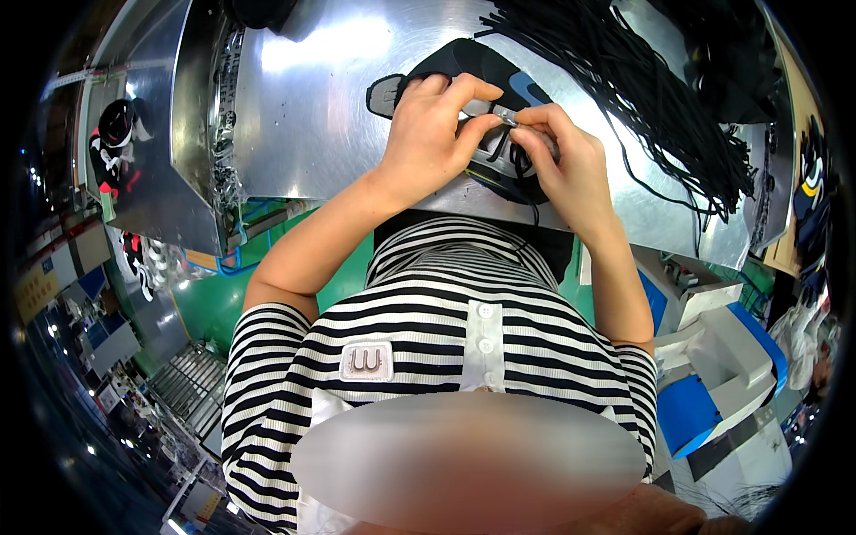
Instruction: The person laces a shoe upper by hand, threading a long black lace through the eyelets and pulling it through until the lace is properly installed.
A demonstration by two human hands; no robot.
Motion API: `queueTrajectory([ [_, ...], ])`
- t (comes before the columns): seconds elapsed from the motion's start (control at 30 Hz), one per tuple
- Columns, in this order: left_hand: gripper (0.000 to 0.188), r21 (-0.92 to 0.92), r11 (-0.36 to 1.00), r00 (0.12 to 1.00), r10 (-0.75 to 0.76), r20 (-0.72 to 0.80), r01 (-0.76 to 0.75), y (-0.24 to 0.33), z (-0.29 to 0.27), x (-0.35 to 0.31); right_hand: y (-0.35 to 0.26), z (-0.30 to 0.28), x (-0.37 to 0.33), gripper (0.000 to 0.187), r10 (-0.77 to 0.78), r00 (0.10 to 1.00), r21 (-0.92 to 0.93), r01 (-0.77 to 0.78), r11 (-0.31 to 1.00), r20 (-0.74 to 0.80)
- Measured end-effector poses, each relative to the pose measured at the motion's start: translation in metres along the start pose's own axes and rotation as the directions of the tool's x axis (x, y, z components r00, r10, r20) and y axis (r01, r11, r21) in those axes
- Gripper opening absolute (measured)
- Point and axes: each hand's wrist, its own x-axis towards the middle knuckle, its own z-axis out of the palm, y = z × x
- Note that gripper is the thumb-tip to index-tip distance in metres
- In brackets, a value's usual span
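Note:
A black and grey shoe point(464, 67) lies on the shiny metal table point(303, 125) close to its near edge. My left hand point(432, 134) grips the shoe's upper from the left, thumb and fingers pressed on the lacing area. My right hand point(557, 156) pinches a black shoelace point(504, 134) at the shoe's eyelets, fingertips meeting those of the left hand. The lower part of the shoe is hidden under both hands. A loose end of the lace hangs down over the table edge.
A thick bundle of black laces point(642, 80) spreads over the table's right side. Another shoe point(116, 134) sits on a metal surface at far left. White and blue machines point(713, 357) stand at lower right. A green floor lies below the table.

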Motion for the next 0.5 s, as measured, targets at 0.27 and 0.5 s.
queueTrajectory([
  [0.27, 0.025, 0.075, 0.995, 0.998, 0.069, 0.008, -0.069, 0.000, 0.003, -0.003, -0.005, 0.004, 0.009, 0.029, -0.035, 0.999, -0.106, 0.039, 0.994, 0.041],
  [0.5, 0.029, -0.099, 0.982, 0.987, -0.154, 0.053, 0.158, -0.006, 0.003, -0.005, -0.008, -0.006, 0.003, 0.026, 0.006, 1.000, -0.078, -0.004, 0.997, 0.030],
])
